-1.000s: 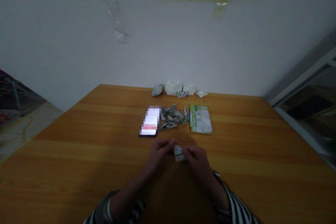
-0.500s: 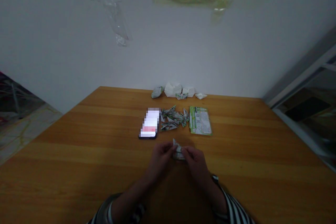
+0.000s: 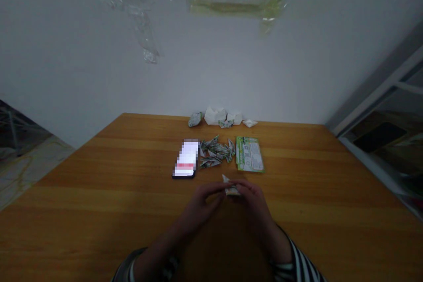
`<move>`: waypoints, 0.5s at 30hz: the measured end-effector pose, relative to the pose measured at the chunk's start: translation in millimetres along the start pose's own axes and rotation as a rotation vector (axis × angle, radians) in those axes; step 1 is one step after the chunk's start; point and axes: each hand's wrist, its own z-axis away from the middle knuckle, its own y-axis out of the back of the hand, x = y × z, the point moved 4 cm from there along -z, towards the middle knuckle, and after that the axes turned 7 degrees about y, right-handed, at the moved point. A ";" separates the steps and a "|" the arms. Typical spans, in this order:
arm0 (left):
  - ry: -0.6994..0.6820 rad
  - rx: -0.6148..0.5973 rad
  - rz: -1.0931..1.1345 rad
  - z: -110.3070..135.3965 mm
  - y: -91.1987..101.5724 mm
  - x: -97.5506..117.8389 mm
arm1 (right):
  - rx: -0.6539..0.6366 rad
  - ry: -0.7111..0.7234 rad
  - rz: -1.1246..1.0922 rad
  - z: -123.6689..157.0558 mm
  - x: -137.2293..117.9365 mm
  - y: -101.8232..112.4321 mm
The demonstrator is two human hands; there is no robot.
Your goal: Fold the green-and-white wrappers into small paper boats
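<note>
A small folded piece of printed paper [image 3: 232,191] is held between my two hands above the near middle of the table. My right hand [image 3: 253,196] pinches its right side with thumb and fingers. On the other side, my left hand [image 3: 205,205] has its fingertips on the paper's left and upper edge, the thumb below. Just beyond my hands lies a pile of folded printed paper pieces [image 3: 216,150]. A phone [image 3: 187,158] with a lit, blurred screen is left of the pile, and a stack of green-and-white printed sheets [image 3: 250,154] is right of it.
Along the table's far edge stand white folded paper shapes [image 3: 214,116], a printed folded shape [image 3: 195,119] and a small white one [image 3: 250,123]. Behind the wooden table [image 3: 99,185] rises a wall [image 3: 211,66] with taped plastic. A metal-framed shelf [image 3: 373,150] is at right.
The folded paper has shifted slightly right with my hands. My left fingers have straightened and reach over its top edge. The view has tilted slightly upward.
</note>
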 end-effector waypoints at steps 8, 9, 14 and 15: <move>0.098 0.000 0.258 1.3 9.8 7.6 | -0.147 0.185 0.179 0.1 -10.7 -4.2; 0.095 0.008 0.227 3.0 9.5 9.3 | -0.088 0.228 0.241 0.3 -11.6 -0.9; -0.014 0.033 0.005 11.8 4.6 15.7 | 0.056 0.437 0.469 4.9 -16.4 10.2; -0.053 0.051 -0.039 12.4 4.3 15.8 | 0.066 0.465 0.478 5.9 -17.2 11.2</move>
